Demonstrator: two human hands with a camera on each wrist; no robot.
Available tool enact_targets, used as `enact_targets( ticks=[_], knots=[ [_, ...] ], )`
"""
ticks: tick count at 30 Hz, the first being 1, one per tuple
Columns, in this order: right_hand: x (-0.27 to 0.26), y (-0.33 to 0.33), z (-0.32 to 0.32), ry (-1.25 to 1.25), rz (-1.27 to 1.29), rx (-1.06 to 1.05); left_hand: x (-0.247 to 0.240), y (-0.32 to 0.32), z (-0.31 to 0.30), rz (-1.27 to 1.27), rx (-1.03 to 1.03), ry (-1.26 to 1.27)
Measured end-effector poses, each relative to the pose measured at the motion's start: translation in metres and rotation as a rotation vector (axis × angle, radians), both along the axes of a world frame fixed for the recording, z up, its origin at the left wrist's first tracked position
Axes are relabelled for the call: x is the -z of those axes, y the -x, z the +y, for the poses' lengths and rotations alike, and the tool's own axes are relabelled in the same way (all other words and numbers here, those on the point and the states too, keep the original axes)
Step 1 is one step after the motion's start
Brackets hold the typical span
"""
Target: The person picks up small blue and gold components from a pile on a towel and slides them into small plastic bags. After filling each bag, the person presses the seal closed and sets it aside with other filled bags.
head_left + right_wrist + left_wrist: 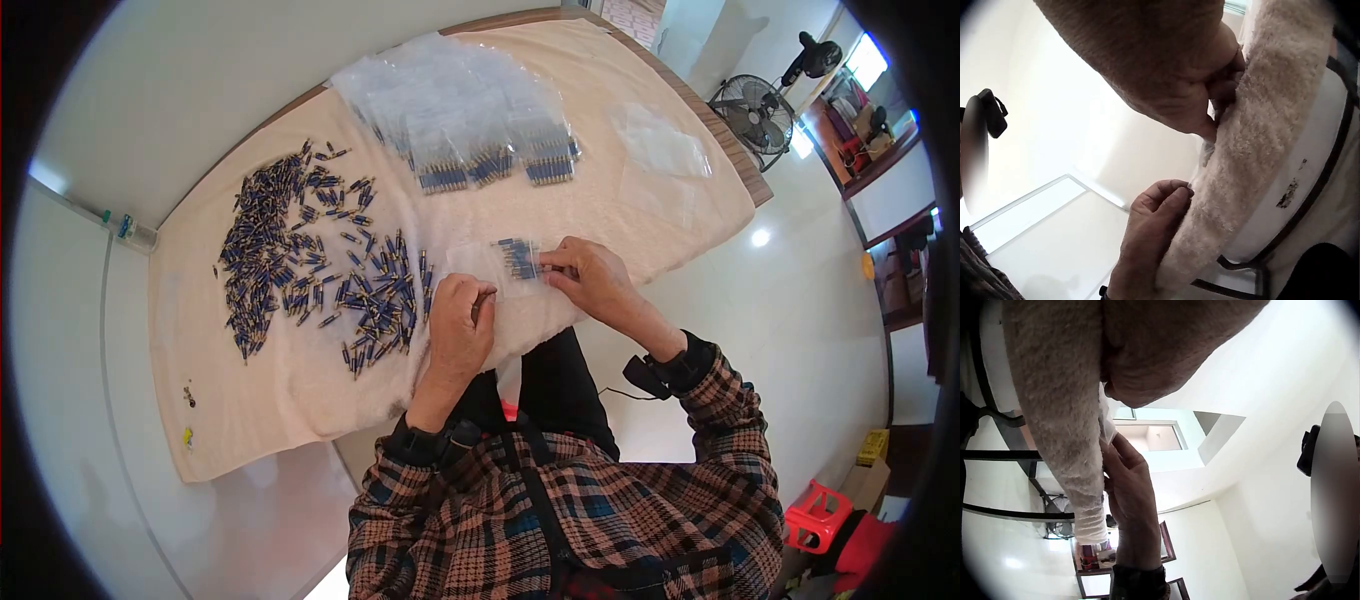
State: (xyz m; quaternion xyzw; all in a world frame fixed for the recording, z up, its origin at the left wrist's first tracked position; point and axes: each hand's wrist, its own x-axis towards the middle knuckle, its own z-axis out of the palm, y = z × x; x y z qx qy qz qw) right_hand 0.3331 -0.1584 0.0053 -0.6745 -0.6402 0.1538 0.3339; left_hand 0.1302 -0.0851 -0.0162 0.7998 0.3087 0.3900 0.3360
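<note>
A clear plastic bag [485, 264] lies near the towel's front edge. Inside its right end are several small blue cylinders with gold ends [515, 257], side by side in a row. My left hand [460, 325] pinches the bag's left edge between thumb and curled forefinger; the right wrist view shows this left hand [1154, 222] low against the towel. At the filled end, my right hand [597, 285] grips the bag with thumb and fingers. In the left wrist view the right hand [1130, 494] holds thin clear plastic.
Loose blue cylinders [265, 245] form a wide heap on the left of the cream towel [290, 395]. Filled clear bags [450, 110] lie layered at the back. Flat bags [660, 140] rest at the right. A fan [757, 115] stands beyond the table.
</note>
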Motion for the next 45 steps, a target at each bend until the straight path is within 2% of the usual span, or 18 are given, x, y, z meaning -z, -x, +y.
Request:
enact_targets(
  ticks=[20, 24, 26, 30, 31, 33, 34, 37, 38, 41, 45],
  knots=[
    [0.008, 0.002, 0.002, -0.035, -0.066, 0.065, 0.004, -0.004, 0.0, 0.05, 0.009, -0.17],
    [0.009, 0.0, 0.003, -0.039, 0.054, 0.039, 0.003, 0.001, -0.002, 0.08, -0.011, -0.218],
    [-0.006, 0.002, -0.001, -0.052, 0.083, 0.147, 0.002, 0.0, -0.002, 0.052, -0.015, -0.217],
    [-0.04, 0.048, 0.01, -0.235, 0.067, -0.023, 0.004, 0.003, -0.004, 0.181, 0.004, -0.225],
    [-0.042, 0.059, 0.016, -0.235, 0.061, -0.024, 0.005, 0.001, -0.002, 0.213, 0.044, -0.216],
    [-0.046, 0.08, 0.032, -0.209, -0.005, -0.205, 0.003, 0.0, 0.001, 0.276, 0.122, -0.2],
    [-0.046, 0.087, 0.04, -0.211, -0.012, -0.21, 0.001, -0.001, -0.001, 0.269, 0.116, -0.202],
    [-0.036, 0.104, 0.065, -0.233, -0.216, -0.417, -0.027, 0.001, -0.018, 0.691, -0.061, -0.222],
    [-0.033, 0.109, 0.072, -0.23, -0.22, -0.42, -0.012, -0.002, -0.018, 0.686, -0.064, -0.219],
    [-0.026, 0.121, 0.086, -0.014, -0.413, -0.483, 0.061, -0.014, -0.008, 0.063, -0.074, -0.271],
    [-0.029, 0.131, 0.092, 0.031, -0.475, -0.517, 0.057, -0.006, -0.012, 0.132, -0.045, -0.254]
  ],
)
